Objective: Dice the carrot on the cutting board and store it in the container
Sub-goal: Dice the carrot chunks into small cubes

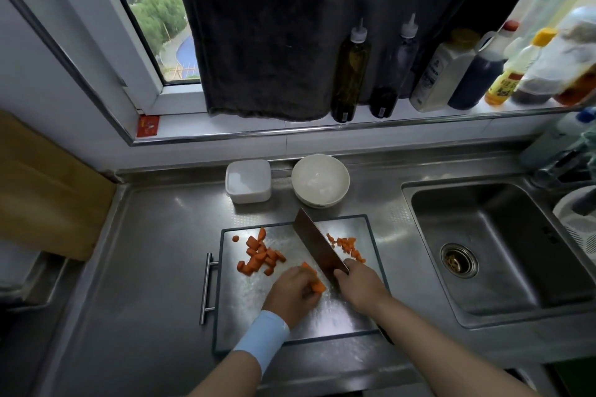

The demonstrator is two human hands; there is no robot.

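A steel cutting board (348, 316) lies on the counter in front of me. My left hand (293, 292) holds a carrot piece (317, 284) down on the board with curled fingers. Just to its right, my right hand (362, 284) grips the handle of a cleaver (317, 246), whose blade stands beside the held piece. A pile of larger carrot chunks (259, 256) sits on the board's left part. Small diced carrot (346, 245) lies to the right of the blade. A square plastic container (248, 180) stands behind the board.
A white bowl (321, 179) stands beside the container. The sink (490, 248) is at the right, with a white colander (577, 219) at its far edge. Sauce and oil bottles (351, 71) line the window sill. A wooden board (42, 190) leans at the left.
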